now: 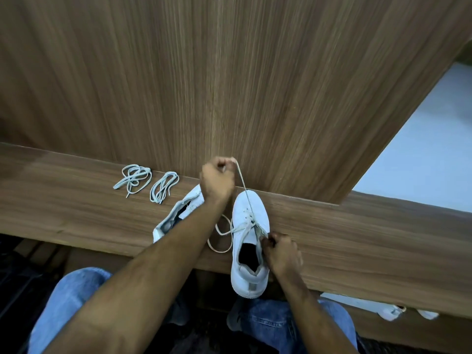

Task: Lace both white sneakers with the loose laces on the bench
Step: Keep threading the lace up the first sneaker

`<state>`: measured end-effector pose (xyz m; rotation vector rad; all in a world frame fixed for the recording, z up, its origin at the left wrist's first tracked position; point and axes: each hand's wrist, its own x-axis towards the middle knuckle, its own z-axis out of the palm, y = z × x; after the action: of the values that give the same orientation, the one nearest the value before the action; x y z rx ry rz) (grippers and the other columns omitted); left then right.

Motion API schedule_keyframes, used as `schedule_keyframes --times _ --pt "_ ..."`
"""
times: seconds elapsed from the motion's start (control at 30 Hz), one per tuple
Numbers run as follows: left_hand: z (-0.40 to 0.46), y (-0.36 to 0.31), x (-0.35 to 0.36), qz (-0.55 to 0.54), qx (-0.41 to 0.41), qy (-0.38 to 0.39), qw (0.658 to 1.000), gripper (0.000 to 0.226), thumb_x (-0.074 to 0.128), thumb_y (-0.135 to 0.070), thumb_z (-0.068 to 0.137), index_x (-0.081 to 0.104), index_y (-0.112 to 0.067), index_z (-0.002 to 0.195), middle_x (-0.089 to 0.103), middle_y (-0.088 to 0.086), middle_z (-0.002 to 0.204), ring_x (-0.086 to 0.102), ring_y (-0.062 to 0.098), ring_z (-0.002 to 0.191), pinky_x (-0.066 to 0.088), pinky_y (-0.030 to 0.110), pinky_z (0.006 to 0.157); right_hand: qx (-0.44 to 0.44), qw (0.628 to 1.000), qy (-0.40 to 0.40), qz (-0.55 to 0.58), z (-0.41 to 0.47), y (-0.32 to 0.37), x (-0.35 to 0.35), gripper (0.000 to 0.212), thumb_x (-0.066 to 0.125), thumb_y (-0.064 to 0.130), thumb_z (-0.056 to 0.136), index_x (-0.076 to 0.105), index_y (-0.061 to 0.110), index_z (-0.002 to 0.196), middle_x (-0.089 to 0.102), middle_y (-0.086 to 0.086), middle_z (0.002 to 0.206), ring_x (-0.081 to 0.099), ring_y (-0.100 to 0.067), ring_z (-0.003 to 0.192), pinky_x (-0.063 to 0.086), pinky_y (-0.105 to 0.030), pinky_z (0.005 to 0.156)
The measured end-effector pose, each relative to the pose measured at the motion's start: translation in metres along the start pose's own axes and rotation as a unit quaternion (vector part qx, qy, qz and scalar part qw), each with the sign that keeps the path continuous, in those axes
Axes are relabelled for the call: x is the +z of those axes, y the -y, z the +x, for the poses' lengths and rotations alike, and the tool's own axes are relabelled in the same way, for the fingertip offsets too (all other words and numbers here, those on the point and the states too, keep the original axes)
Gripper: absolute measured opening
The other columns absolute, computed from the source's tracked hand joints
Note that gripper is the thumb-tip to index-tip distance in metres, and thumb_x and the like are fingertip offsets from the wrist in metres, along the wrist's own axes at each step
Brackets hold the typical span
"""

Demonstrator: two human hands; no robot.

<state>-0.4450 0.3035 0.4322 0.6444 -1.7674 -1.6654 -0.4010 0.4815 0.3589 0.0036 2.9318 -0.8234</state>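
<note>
Fingers (221,166) of the left hand (217,183) are curled tight, and the end of a white lace (243,183) is pinched between them. That lace is pulled straight and runs from those fingers down to the eyelets of a white sneaker (249,241) just below them. Fingers (270,240) of the right hand (282,252) are curled too, and the side of the sneaker's opening, by the top eyelets, is pinched by them. A slack part of the lace (221,238) is looped on the wooden bench (357,233), to the left of the right fingers. The sneaker is stood on the bench with its toe pointed away and its heel hung over the near edge. A second white sneaker (178,215) is laid on its side under the left forearm, below and left of the left fingers. Two loose laces are bunched on the bench, well to the left of the left fingers: one (132,181) farther left, one (163,186) nearer. A tall wooden panel (229,85) is stood behind the bench. Blue jeans (66,302) are seen at the bottom.
</note>
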Motion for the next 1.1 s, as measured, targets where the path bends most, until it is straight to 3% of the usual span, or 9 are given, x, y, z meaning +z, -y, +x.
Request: schedule_keyframes --times 0.1,0.2,0.33,0.4,0.53,0.7,0.83,0.97,1.1 --pt "0.018 -0.018 -0.008 -0.035 0.035 -0.079 0.996 0.013 0.065 -0.021 0.089 0.068 -0.017 0.078 0.067 -0.004 0.073 0.053 0.005 0.063 0.045 0.024 0.068 -0.006 1.0 -0.005 0.0 0.0 0.0 0.001 0.026 0.052 0.043 0.091 0.069 0.025 0.1 0.07 -0.009 0.1 0.063 -0.033 0.098 0.045 -0.033 0.077" --pt "0.023 -0.019 -0.014 -0.016 0.034 -0.082 0.996 0.008 0.065 -0.022 0.088 0.069 -0.015 0.089 0.067 -0.006 0.081 0.061 0.011 0.077 0.05 0.03 0.076 -0.001 1.0 -0.005 0.001 0.001 0.0 0.002 0.027 0.052 0.043 0.091 0.069 0.025 0.1 0.07 -0.008 0.099 0.064 -0.032 0.097 0.045 -0.033 0.077" --pt "-0.009 0.011 -0.016 0.213 0.074 0.047 0.973 0.026 0.066 -0.038 0.086 0.063 -0.025 0.109 0.062 -0.005 0.106 0.057 0.015 0.1 0.046 0.033 0.086 0.005 1.0 0.004 -0.001 0.0 0.002 0.001 0.026 0.052 0.044 0.092 0.069 0.027 0.103 0.07 -0.008 0.102 0.063 -0.031 0.1 0.045 -0.032 0.079" --pt "-0.029 0.026 -0.017 0.281 0.059 0.133 0.949 0.008 0.067 -0.039 0.082 0.066 -0.031 0.081 0.068 -0.005 0.09 0.063 0.017 0.09 0.05 0.031 0.077 0.009 1.0 0.005 -0.002 0.0 0.003 0.0 0.025 0.052 0.043 0.092 0.069 0.028 0.102 0.07 -0.008 0.103 0.062 -0.032 0.101 0.044 -0.032 0.079" --pt "-0.056 0.049 -0.019 0.388 -0.002 0.29 0.875 0.03 0.07 -0.052 0.072 0.058 -0.029 0.058 0.067 -0.008 0.075 0.065 0.015 0.081 0.052 0.031 0.075 0.01 1.0 0.012 -0.01 0.0 0.001 -0.002 0.025 0.052 0.046 0.09 0.068 0.028 0.098 0.069 -0.008 0.103 0.062 -0.033 0.102 0.043 -0.032 0.077" --pt "-0.058 0.047 -0.025 0.409 0.001 0.253 0.877 0.022 0.063 -0.036 0.079 0.07 -0.015 0.079 0.07 0.004 0.087 0.064 0.024 0.086 0.046 0.027 0.07 -0.024 0.999 0.019 -0.032 0.003 0.002 -0.008 0.03 0.052 0.044 0.09 0.057 0.034 0.117 0.067 -0.008 0.111 0.06 -0.034 0.105 0.045 -0.035 0.083" --pt "-0.065 0.052 -0.031 0.413 -0.002 0.264 0.871 0.024 0.06 -0.034 0.081 0.051 -0.016 0.068 0.067 0.012 0.088 0.063 0.03 0.087 0.048 0.033 0.07 -0.124 0.983 0.024 -0.134 0.006 0.012 -0.013 0.048 0.045 0.03 0.093 0.033 0.035 0.139 0.064 -0.011 0.116 0.059 -0.036 0.106 0.043 -0.04 0.086" --pt "-0.073 0.055 -0.03 0.421 -0.001 0.243 0.874 0.021 0.061 -0.036 0.083 0.065 -0.016 0.079 0.069 0.008 0.092 0.064 0.028 0.089 0.049 0.033 0.074 -0.223 0.954 0.041 -0.196 0.013 0.024 -0.007 0.04 0.043 0.018 0.092 0.039 0.029 0.13 0.047 -0.001 0.129 0.058 -0.032 0.107 0.044 -0.039 0.074" --pt "-0.077 0.058 -0.031 0.428 -0.014 0.237 0.872 0.029 0.057 -0.043 0.085 0.067 -0.016 0.085 0.069 0.009 0.095 0.064 0.031 0.092 0.051 0.035 0.076 -0.238 0.945 0.035 -0.223 0.022 0.035 0.004 0.023 0.043 0.027 0.095 0.051 0.02 0.115 0.051 -0.001 0.12 0.059 -0.03 0.104 0.046 -0.037 0.072"
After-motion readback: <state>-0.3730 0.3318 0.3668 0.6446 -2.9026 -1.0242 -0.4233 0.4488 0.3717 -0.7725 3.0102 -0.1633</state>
